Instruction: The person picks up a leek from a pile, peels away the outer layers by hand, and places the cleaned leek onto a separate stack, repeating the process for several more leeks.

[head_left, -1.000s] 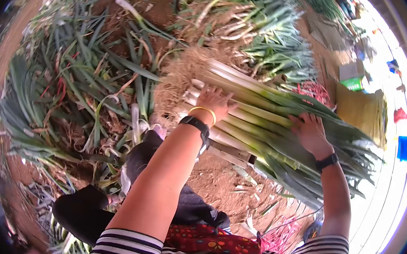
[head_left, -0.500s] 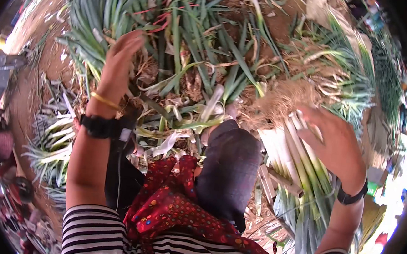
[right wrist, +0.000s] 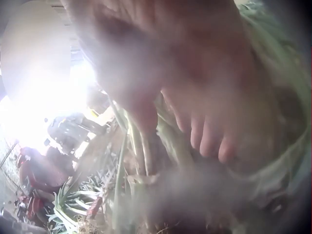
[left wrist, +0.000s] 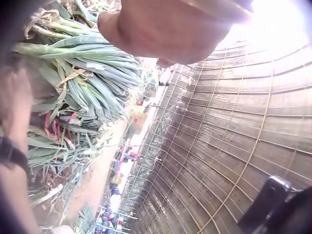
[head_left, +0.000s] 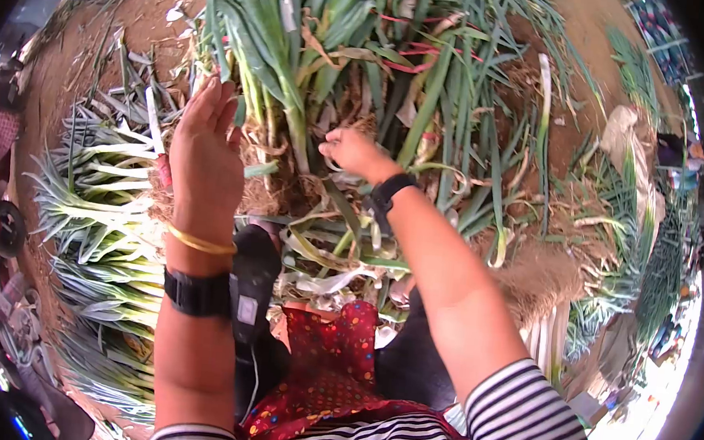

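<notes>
Upright leeks (head_left: 266,56) with long green leaves stand in a loose heap in front of me. My left hand (head_left: 206,146), with a yellow bracelet above the wrist, is held with straight fingers at the heap's left side. My right hand (head_left: 357,153) reaches into the heap with loosely bent fingers, close to the pale stems (head_left: 296,137). In the right wrist view, bent fingertips (right wrist: 207,141) hang over the blurred stems, and nothing shows between them. The left wrist view has the left hand (left wrist: 165,29) apart from the leek leaves (left wrist: 97,73).
Leeks in a row (head_left: 112,226) lie on the left with their leaves outward. A root-ended bundle (head_left: 550,277) is at my right, partly behind the arm. Red ties (head_left: 423,56) lie among the leaves. A red patterned apron (head_left: 329,351) covers my lap.
Both hands have left the neat leek bundle on the right and come over to the heap in front. The head view has turned left. My right hand has crossed toward the middle.
</notes>
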`<state>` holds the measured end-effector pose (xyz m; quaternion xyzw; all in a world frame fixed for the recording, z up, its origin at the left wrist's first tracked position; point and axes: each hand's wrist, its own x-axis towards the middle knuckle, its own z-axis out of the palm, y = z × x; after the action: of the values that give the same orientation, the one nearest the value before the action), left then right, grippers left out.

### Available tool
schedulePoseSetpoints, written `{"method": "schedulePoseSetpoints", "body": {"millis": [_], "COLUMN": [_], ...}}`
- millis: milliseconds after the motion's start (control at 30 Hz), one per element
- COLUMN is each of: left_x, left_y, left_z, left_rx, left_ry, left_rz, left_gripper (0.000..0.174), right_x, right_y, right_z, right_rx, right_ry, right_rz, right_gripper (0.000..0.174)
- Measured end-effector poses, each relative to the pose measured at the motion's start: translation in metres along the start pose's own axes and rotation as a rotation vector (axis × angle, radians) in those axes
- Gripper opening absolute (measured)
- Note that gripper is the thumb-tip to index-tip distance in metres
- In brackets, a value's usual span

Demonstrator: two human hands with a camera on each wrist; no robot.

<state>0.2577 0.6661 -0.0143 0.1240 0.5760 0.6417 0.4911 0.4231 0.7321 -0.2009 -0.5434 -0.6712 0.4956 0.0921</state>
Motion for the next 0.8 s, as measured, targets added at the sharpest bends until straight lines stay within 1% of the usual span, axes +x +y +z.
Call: {"method": "schedulePoseSetpoints", "body": {"millis": [33, 67, 100, 167, 200, 233, 267, 300, 333, 367, 433, 467, 500, 533, 567, 633, 667, 700, 767, 800], "left_x": [0.005, 0.009, 0.008, 0.006, 0.006, 0.007, 0.007, 0.006, 0.006, 0.006, 0.010, 0.011, 0.012, 0.013, 0.014, 0.015, 0.016, 0.017, 0.015, 0.019], "left_y": [0.002, 0.002, 0.003, 0.006, 0.007, 0.009, 0.014, 0.017, 0.019, 0.022, 0.025, 0.025, 0.025, 0.025, 0.025, 0.026, 0.027, 0.025, 0.022, 0.016], "left_z": [-0.006, -0.009, -0.015, -0.014, -0.015, -0.016, -0.013, -0.015, -0.015, -0.015, -0.020, -0.022, -0.025, -0.027, -0.029, -0.033, -0.033, -0.034, -0.032, -0.031], "left_rx": [-0.016, -0.035, -0.097, -0.136, -0.164, -0.191, -0.175, -0.143, -0.165, -0.189, -0.206, -0.213, -0.225, -0.210, -0.195, -0.182, -0.184, -0.159, -0.126, -0.127], "left_ry": [-0.013, -0.025, -0.070, -0.095, -0.093, -0.091, -0.074, -0.085, -0.086, -0.090, -0.099, -0.109, -0.108, -0.088, -0.069, -0.085, -0.085, -0.080, -0.115, -0.142], "left_rz": [0.024, 0.053, 0.059, 0.059, 0.043, 0.026, -0.004, 0.009, -0.006, -0.019, -0.013, -0.013, -0.008, 0.000, 0.006, -0.007, -0.005, 0.008, 0.040, 0.014], "left_gripper": [0.038, 0.041, 0.038, 0.040, 0.041, 0.043, 0.044, 0.043, 0.040, 0.037, 0.036, 0.035, 0.035, 0.035, 0.035, 0.032, 0.032, 0.033, 0.035, 0.036], "right_x": [0.015, 0.032, 0.036, 0.069, 0.067, 0.064, 0.076, 0.084, 0.091, 0.089, 0.079, 0.084, 0.078, 0.065, 0.071, 0.047, 0.034, 0.022, -0.008, -0.027], "right_y": [0.010, 0.023, 0.018, 0.048, 0.033, 0.018, 0.028, 0.032, 0.039, 0.034, 0.022, 0.023, 0.002, -0.015, -0.011, -0.050, -0.070, -0.081, -0.100, -0.113], "right_z": [0.023, 0.044, 0.051, 0.092, 0.091, 0.089, 0.101, 0.108, 0.107, 0.097, 0.089, 0.088, 0.080, 0.063, 0.056, 0.026, 0.017, 0.012, 0.004, -0.001], "right_rx": [0.088, 0.056, 0.024, 0.160, 0.174, 0.194, 0.155, 0.117, 0.143, 0.089, 0.279, 0.421, 0.565, 0.889, 0.856, 0.874, 0.974, 0.962, 0.971, 0.992], "right_ry": [0.002, 0.034, 0.012, 0.078, 0.063, 0.076, 0.147, 0.221, 0.238, 0.154, 0.198, 0.254, 0.308, 0.208, 0.254, 0.248, 0.266, 0.278, 0.293, 0.282], "right_rz": [0.063, 0.119, 0.177, 0.174, 0.217, 0.237, 0.228, 0.220, 0.247, 0.233, 0.010, -0.029, -0.067, 0.064, -0.063, -0.036, -0.026, -0.037, -0.144, -0.130], "right_gripper": [0.043, 0.048, 0.058, 0.071, 0.077, 0.077, 0.076, 0.074, 0.070, 0.061, 0.047, 0.043, 0.038, 0.035, 0.031, 0.028, 0.025, 0.025, 0.026, 0.026]}}
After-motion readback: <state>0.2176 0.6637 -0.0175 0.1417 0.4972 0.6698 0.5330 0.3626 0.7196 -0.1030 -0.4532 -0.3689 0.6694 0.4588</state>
